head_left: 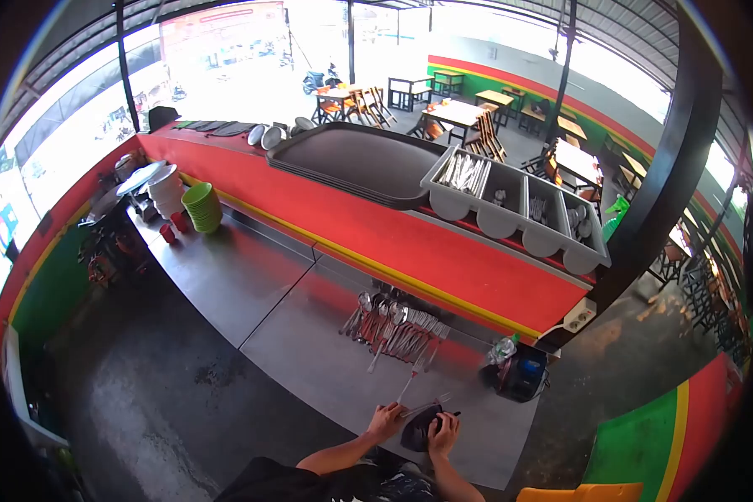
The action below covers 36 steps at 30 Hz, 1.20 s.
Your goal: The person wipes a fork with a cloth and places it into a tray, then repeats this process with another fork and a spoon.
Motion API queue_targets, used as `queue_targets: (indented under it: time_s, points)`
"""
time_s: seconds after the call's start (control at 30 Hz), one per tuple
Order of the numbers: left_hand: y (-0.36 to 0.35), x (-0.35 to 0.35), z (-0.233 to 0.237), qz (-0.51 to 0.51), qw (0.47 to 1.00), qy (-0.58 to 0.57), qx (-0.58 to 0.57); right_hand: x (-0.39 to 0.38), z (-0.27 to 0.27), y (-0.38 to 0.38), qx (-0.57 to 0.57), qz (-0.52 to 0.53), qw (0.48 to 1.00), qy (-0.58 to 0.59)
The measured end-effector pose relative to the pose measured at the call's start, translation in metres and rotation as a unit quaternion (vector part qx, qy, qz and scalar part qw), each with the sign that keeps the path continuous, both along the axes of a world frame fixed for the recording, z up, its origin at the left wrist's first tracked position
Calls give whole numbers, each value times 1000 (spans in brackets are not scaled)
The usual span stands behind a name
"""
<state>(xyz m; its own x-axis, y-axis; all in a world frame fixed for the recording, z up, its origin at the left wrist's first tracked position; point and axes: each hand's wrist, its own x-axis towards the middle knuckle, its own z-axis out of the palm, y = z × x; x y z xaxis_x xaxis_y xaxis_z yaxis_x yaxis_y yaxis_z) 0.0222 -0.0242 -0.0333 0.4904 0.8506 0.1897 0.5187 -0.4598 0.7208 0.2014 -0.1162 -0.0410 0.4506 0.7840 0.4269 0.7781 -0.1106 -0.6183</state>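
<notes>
My left hand [385,423] is closed around the handle end of a fork [425,407], whose tines point right. A second slim piece of cutlery [407,388] runs up from the same fingers toward the pile. Under my right hand [444,433] is a bunched dark cloth [418,430], gripped with curled fingers close beside the fork. Just beyond both hands, a spread of forks and spoons [397,328] lies on the steel counter [309,368], spoons mostly at its left and forks at its right.
A dark blue appliance [523,374] stands right of the cutlery, against the red ledge [376,230]. On that ledge sit stacked trays [351,159] and a grey cutlery holder [519,205] with several compartments. Green bowls [201,207] and red cups [169,233] stand at the far left.
</notes>
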Motion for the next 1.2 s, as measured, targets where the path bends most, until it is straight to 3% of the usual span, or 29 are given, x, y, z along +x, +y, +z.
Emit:
queue_targets:
  time_s: [0.2, 0.27, 0.4, 0.77, 1.0, 1.1, 1.2]
  points:
    - [-40, 17, 4, 60, 989, 10, -136, 10, 17, -22, -21, 133, 991, -8]
    - [-44, 22, -20, 95, 988, 6, -124, 13, 28, -34, -47, 162, 985, -27]
    - [-55, 30, -22, 121, 975, 46, -183, 19, 9, -41, -58, 183, 981, -20]
    - [-77, 35, -36, 181, 957, -9, -228, 35, 0, -35, -128, 250, 959, 48]
    - [-81, 19, -46, 165, 944, -82, -274, 20, 38, -45, -158, 251, 954, -54]
    - [-86, 13, -34, 166, 919, -119, -337, 16, 25, -48, -141, 274, 949, -69]
    - [-88, 11, 13, 197, 870, -177, -416, 26, 18, -26, -121, 265, 956, -39]
